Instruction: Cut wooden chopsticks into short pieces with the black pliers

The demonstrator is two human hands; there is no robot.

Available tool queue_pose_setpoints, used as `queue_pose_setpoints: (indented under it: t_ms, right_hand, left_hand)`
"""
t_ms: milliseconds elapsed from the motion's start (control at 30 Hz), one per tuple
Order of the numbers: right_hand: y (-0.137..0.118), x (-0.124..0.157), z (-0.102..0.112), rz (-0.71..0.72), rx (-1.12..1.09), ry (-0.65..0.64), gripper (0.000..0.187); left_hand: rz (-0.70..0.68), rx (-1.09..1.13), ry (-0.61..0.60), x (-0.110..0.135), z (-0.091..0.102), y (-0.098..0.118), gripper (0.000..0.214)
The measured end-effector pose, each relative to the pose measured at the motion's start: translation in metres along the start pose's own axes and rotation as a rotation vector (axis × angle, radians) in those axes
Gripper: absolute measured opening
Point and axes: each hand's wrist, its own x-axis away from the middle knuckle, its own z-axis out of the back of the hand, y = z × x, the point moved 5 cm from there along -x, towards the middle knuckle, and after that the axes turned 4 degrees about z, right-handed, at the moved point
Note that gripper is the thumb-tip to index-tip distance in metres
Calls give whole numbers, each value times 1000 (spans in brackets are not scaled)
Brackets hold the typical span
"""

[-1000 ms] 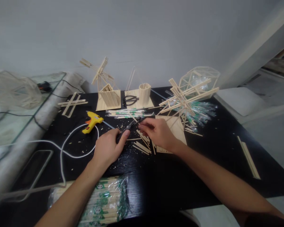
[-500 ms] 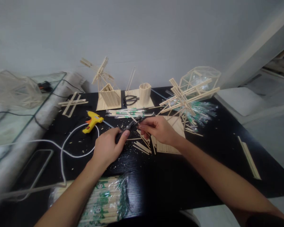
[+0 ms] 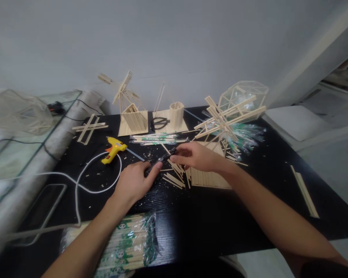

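Observation:
My left hand (image 3: 135, 181) is closed round the handles of a black cutting tool (image 3: 164, 157) whose jaws point up and to the right. My right hand (image 3: 195, 155) pinches a thin wooden stick at those jaws, with its fingers pressed together. Under the two hands lie several short cut sticks (image 3: 174, 175) on the black table (image 3: 208, 216). A flat panel of glued sticks (image 3: 208, 178) lies just below my right wrist.
A yellow glue gun (image 3: 113, 148) with a white cord (image 3: 81, 181) lies at the left. Stick models, scissors (image 3: 159, 122) and a stick cup (image 3: 176, 114) stand at the back. A large stick wheel (image 3: 226, 117) is at the right. A pack of wrapped chopsticks (image 3: 124, 243) lies near the front edge.
My right hand has slid a little right and down along the stick. The cutting tool has dropped lower toward the table. The flat panel now shows more below my wrist.

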Motion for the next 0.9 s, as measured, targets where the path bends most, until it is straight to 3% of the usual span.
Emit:
queue_pose_setpoints:
  t_ms: [133,333,733,900]
  right_hand:
    - [-2,4,4,-120,-161,19,31]
    - [7,7,-4,-246,-314,-16,15]
    - [16,5,-5,-266,-345,-33,13]
    - [12,5,2,-215,-255,30,14]
  left_hand:
    - [-45,-14,-39,1,-6,4,62]
    - [-96,-22,-98,7,-10,12,61]
    - [-70,-73,-117,8,-13,11,68]
    - [56,-190,-91,1,-11,1,76]
